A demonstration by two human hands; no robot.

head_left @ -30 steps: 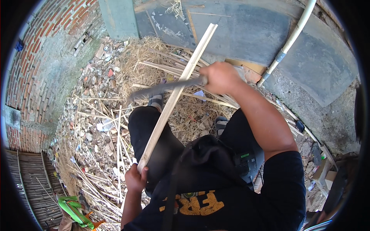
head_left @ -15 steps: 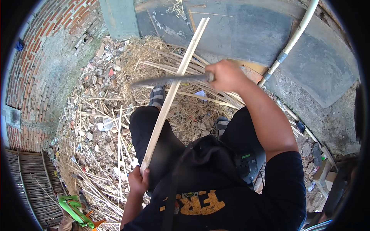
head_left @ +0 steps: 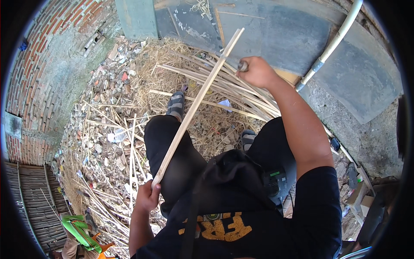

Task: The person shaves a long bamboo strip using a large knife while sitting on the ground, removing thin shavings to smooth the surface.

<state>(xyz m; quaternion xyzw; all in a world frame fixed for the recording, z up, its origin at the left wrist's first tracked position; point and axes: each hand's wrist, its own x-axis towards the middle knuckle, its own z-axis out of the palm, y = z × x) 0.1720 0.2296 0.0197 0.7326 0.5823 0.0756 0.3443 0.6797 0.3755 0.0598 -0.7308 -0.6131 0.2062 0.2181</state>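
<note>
My left hand (head_left: 148, 196) is closed around the near end of a long pale bamboo strip (head_left: 195, 105). The strip slants up and away past my left knee, and its far end looks split. My right hand (head_left: 259, 72) grips the handle (head_left: 243, 66) of a long-bladed knife near that far end. Its blade (head_left: 230, 61) is blurred and seen almost edge-on, meeting or passing behind the strip; I cannot tell which. Beyond my sandalled feet lies a bundle of cut bamboo strips (head_left: 252, 91).
Rubble and straw-like shavings (head_left: 151, 71) cover the ground, with loose strips (head_left: 132, 162) at left. A brick wall (head_left: 39, 86) rises on the left, grey panels (head_left: 280, 34) stand ahead beside a pale pipe (head_left: 334, 45). A person in green (head_left: 79, 231) is at lower left.
My right hand and the knife have moved up and away along the strip, toward its far end. The blade has turned from broadside to nearly edge-on. My left hand has shifted slightly left.
</note>
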